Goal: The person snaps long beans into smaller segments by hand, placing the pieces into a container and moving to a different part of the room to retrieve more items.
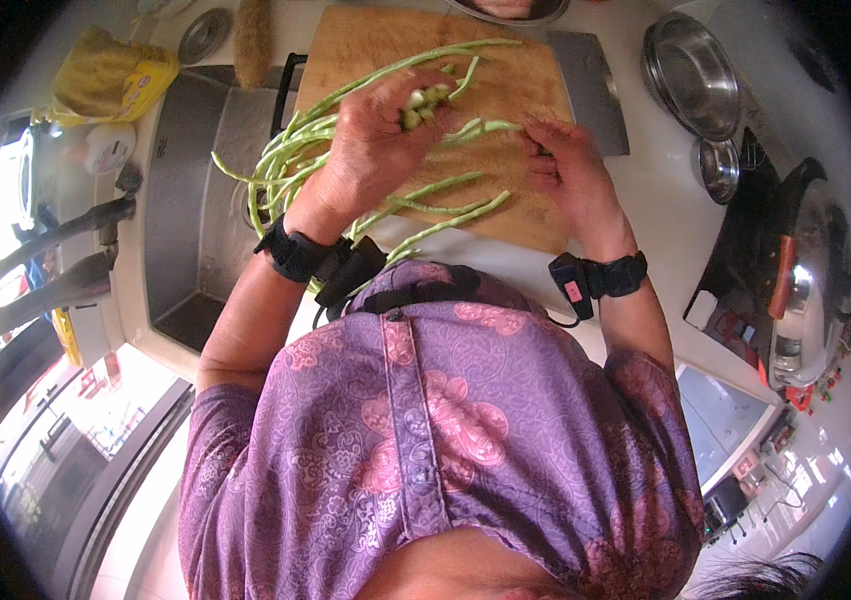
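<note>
Long green beans (pixel 313 139) lie across a wooden cutting board (pixel 515 82), many of them hanging past its left edge over the sink. My left hand (pixel 388 127) is closed around a bunch of the beans, their ends showing at its fingers. Near the board's right side, my right hand (pixel 564 154) pinches the tip of one bean between thumb and fingers. Several loose beans (pixel 455 217) rest on the board's near part. A cleaver's wide metal blade (pixel 590 94) lies flat by the board's right edge; its handle cannot be made out.
A metal sink (pixel 185 187) with a dark faucet (pixel 57 232) lies to the left. Stacked metal bowls (pixel 692 75) and a small bowl (pixel 719 171) stand right. Beyond them is a lidded pan (pixel 808 300) on the stove. A metal basin (pixel 515 11) stands behind the board.
</note>
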Demonstrator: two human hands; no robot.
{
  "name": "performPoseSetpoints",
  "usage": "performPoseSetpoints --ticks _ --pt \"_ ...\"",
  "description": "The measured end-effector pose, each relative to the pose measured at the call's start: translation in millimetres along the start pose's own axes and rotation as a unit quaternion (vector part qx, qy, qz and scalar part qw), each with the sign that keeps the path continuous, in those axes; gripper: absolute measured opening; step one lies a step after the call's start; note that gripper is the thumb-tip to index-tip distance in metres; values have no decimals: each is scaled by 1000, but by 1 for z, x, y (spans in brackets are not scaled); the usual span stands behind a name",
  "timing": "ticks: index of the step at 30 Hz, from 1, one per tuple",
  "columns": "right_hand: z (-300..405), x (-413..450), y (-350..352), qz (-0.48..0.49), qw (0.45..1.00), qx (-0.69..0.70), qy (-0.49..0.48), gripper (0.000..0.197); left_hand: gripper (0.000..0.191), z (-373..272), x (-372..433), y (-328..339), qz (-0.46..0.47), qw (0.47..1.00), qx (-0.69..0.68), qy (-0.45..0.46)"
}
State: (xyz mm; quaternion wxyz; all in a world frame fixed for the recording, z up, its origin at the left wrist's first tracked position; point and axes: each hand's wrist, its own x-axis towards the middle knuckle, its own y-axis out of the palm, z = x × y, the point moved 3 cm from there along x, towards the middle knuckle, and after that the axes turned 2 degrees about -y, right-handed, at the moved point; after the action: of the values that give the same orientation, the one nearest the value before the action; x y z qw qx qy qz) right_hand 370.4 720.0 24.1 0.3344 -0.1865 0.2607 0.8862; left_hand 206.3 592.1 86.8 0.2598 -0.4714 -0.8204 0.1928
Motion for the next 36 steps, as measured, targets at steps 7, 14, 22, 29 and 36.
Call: performPoseSetpoints --ticks 7,14,22,29,36 --pt "-7 -2 -21 -98 968 -219 -70 21 16 17 -5 -13 -115 965 -213 -102" --pt "-13 -25 -12 -71 865 -468 -165 17 16 18 -5 -19 -130 974 -179 -49" --pt "-67 -31 16 130 711 -615 -314 21 20 7 1 -19 -159 970 -162 -90" --pt "-61 0 15 93 700 -621 -340 15 49 27 28 -33 -177 978 51 -99" --pt "-33 17 16 -24 665 -624 -410 12 48 14 41 -4 -51 996 69 26"
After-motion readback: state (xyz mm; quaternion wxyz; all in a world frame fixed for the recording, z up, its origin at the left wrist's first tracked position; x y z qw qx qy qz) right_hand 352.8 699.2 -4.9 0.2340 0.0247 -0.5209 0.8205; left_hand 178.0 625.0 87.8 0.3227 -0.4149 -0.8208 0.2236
